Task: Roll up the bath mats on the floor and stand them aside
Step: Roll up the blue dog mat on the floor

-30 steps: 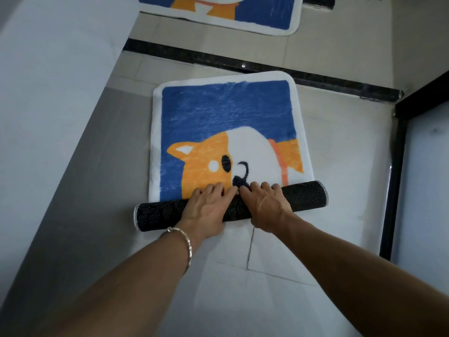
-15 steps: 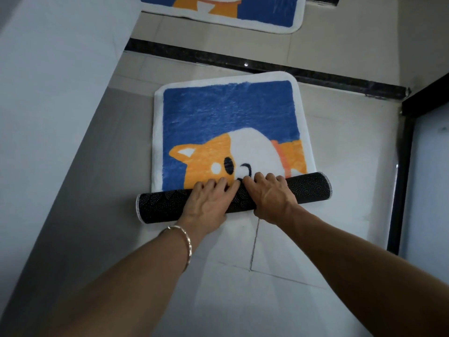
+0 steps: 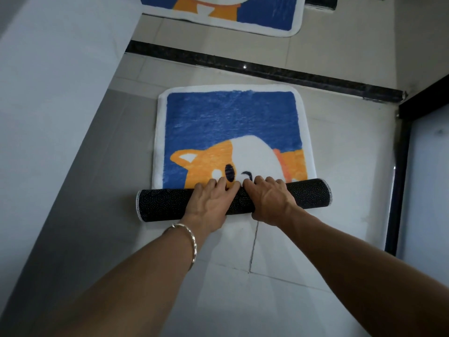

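Note:
A blue bath mat [image 3: 230,122] with an orange and white dog and a white border lies flat on the tiled floor. Its near end is rolled into a black dotted roll [image 3: 160,203] lying across the floor. My left hand [image 3: 209,205] and my right hand [image 3: 269,200] press side by side on the middle of that roll, fingers curled over its far side. A second mat [image 3: 267,13] of the same design lies flat beyond the dark threshold, cut off by the top edge.
A white wall [image 3: 48,93] runs along the left. A dark threshold strip [image 3: 255,69] crosses the floor behind the mat. A black door frame [image 3: 398,178] and pale panel stand at the right. Bare grey tiles [image 3: 243,300] lie in front of the roll.
Both hands have pushed the roll away from me, so it is thicker and covers more of the dog's face. Less flat mat shows.

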Motion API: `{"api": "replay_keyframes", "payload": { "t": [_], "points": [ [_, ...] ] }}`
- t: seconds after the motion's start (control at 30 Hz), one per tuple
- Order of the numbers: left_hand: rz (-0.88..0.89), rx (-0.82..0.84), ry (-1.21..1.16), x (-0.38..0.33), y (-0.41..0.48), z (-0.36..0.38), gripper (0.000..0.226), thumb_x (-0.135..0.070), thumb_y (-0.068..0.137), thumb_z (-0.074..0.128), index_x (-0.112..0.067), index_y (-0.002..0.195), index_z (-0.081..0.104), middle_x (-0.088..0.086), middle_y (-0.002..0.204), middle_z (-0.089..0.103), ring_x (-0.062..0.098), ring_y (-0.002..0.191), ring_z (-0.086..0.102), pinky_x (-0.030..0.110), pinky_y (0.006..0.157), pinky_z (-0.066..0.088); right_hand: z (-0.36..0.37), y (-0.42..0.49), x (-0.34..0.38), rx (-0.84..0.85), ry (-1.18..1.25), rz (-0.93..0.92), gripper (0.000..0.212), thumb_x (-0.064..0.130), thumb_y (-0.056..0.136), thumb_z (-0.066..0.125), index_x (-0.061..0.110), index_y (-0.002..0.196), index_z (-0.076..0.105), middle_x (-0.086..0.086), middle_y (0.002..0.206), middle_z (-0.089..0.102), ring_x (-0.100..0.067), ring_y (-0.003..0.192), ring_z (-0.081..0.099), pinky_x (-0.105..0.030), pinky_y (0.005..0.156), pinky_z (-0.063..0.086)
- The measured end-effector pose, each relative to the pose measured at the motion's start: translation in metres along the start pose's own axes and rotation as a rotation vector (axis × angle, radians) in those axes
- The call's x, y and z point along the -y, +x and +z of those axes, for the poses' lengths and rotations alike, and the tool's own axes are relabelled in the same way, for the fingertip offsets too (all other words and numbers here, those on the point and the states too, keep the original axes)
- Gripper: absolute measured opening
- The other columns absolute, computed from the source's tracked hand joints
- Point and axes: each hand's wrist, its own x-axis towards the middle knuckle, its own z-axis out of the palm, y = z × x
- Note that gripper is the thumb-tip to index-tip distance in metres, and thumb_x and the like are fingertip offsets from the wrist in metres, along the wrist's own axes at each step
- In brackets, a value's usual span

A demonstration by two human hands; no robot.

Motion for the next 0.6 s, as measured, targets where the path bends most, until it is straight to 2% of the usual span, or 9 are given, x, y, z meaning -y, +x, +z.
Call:
{"api": "replay_keyframes", "payload": {
  "t": [0.13, 0.27, 0.4, 0.5, 0.6],
  "points": [
    [0.005, 0.086, -0.058, 0.002, 0.006, -0.005, 0.050, -0.025, 0.084, 0.065, -0.021, 0.126, 0.038, 0.005, 0.117, 0.051, 0.025, 0.103, 0.054, 0.036, 0.081, 0.042, -0.001, -0.003, 0.000, 0.007, 0.024, -0.022, 0.051, 0.025, 0.079, 0.065, 0.016, 0.122, 0.038, -0.008, 0.114, 0.052, -0.025, 0.101, 0.053, -0.034, 0.084, 0.038],
    [0.046, 0.227, -0.147, 0.005, 0.011, -0.013, 0.055, -0.027, 0.080, 0.067, -0.024, 0.127, 0.040, 0.004, 0.112, 0.057, 0.025, 0.100, 0.058, 0.033, 0.076, 0.044, 0.014, -0.013, 0.003, -0.142, -0.056, -0.070, 0.060, 0.026, 0.079, 0.065, 0.016, 0.130, 0.034, -0.007, 0.123, 0.047, -0.027, 0.108, 0.049, -0.039, 0.095, 0.036],
    [0.097, 0.351, -0.172, 0.005, 0.010, -0.019, 0.058, -0.025, 0.075, 0.069, -0.025, 0.126, 0.042, 0.003, 0.110, 0.058, 0.024, 0.098, 0.059, 0.030, 0.071, 0.043, 0.017, -0.017, 0.008, -0.103, -0.026, -0.048, 0.056, 0.028, 0.080, 0.064, 0.018, 0.127, 0.036, -0.006, 0.122, 0.046, -0.027, 0.105, 0.050, -0.039, 0.089, 0.038],
    [0.117, 0.330, -0.158, 0.007, 0.008, -0.019, 0.064, -0.029, 0.073, 0.071, -0.026, 0.128, 0.039, 0.003, 0.111, 0.055, 0.023, 0.099, 0.057, 0.031, 0.073, 0.043, 0.014, -0.016, 0.008, -0.087, 0.033, -0.030, 0.051, 0.028, 0.078, 0.065, 0.019, 0.121, 0.039, -0.005, 0.117, 0.048, -0.027, 0.102, 0.051, -0.039, 0.087, 0.039],
    [0.133, 0.229, -0.119, 0.009, 0.003, -0.013, 0.082, -0.044, 0.069, 0.074, -0.027, 0.136, 0.031, 0.002, 0.121, 0.048, 0.022, 0.108, 0.049, 0.034, 0.086, 0.042, 0.014, -0.017, 0.009, -0.078, 0.088, -0.005, 0.050, 0.028, 0.078, 0.065, 0.020, 0.121, 0.040, -0.005, 0.115, 0.049, -0.026, 0.102, 0.052, -0.039, 0.089, 0.039]
  ]
}}
